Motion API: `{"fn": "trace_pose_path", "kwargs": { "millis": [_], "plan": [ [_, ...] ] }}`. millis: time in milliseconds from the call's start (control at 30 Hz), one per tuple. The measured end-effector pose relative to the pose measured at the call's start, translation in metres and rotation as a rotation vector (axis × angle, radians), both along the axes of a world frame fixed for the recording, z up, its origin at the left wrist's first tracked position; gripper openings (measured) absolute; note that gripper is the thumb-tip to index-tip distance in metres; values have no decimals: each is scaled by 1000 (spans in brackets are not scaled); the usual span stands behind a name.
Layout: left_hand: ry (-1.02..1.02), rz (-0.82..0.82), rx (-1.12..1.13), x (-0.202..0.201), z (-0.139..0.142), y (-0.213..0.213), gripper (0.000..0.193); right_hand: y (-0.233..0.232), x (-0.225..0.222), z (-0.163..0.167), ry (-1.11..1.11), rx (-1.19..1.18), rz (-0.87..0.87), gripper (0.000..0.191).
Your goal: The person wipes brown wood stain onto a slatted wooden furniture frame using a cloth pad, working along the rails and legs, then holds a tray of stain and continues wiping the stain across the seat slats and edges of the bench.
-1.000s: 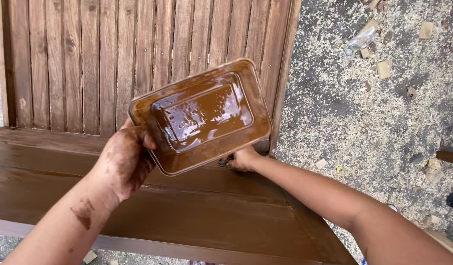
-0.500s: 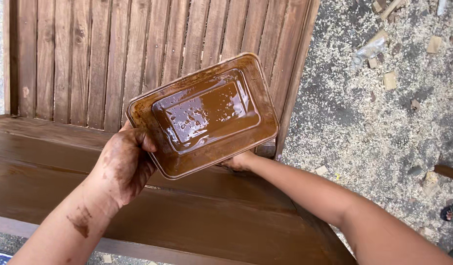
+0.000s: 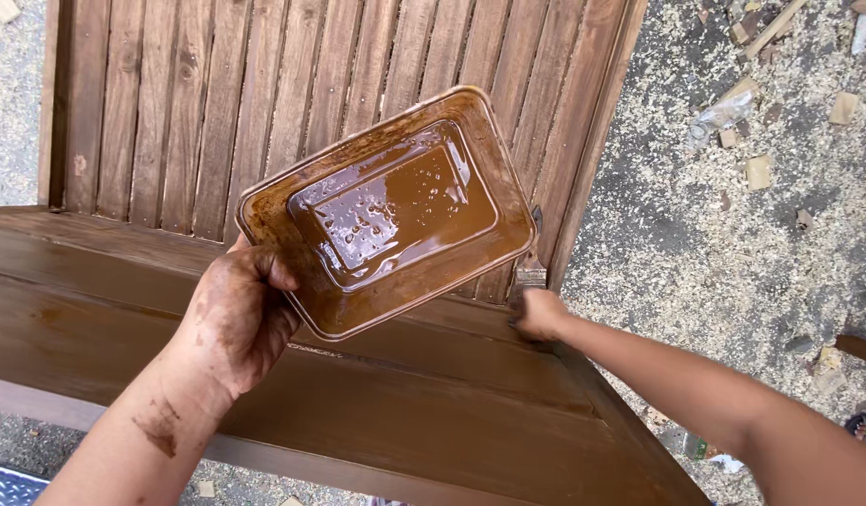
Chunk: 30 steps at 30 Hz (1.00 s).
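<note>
Sawdust and wood offcuts (image 3: 757,171) on ground right of stained slatted panel (image 3: 264,103)

Tray (image 3: 388,212) of brown stain above panel, its corner gripped in left hand (image 3: 234,319); right hand (image 3: 540,313) closed on brush (image 3: 528,265), partly hidden behind tray's right edge.

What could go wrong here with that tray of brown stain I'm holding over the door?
The tray is tilted in the left hand, gripped at one corner only, so stain could spill onto the wooden door. The right hand works the brush partly hidden behind the tray, so strokes may go uneven. Sawdust on the ground could stick to wet stain.
</note>
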<state>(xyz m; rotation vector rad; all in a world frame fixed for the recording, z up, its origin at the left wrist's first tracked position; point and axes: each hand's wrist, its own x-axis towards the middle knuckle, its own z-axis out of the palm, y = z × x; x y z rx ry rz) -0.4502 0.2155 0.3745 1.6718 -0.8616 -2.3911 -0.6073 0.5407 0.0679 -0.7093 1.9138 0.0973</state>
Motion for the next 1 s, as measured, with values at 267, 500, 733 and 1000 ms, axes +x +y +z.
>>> {"fn": "trace_pose_path", "kwargs": {
  "millis": [267, 500, 733, 1000],
  "plan": [
    [-70, 102, -14, 27, -7, -20, 47, -92, 51, -40, -87, -281, 81, 39],
    [239, 138, 2, 51, -27, -33, 28, 63, -60, 21, -12, 316, 464, 29],
    [225, 112, -6, 69, 9, -47, 35, -73, -118, 172, 149, -51, -113, 23],
    [444, 15, -30, 162, 21, -112, 16, -219, 50, 410, -124, -855, -839, 42]
  ]
}}
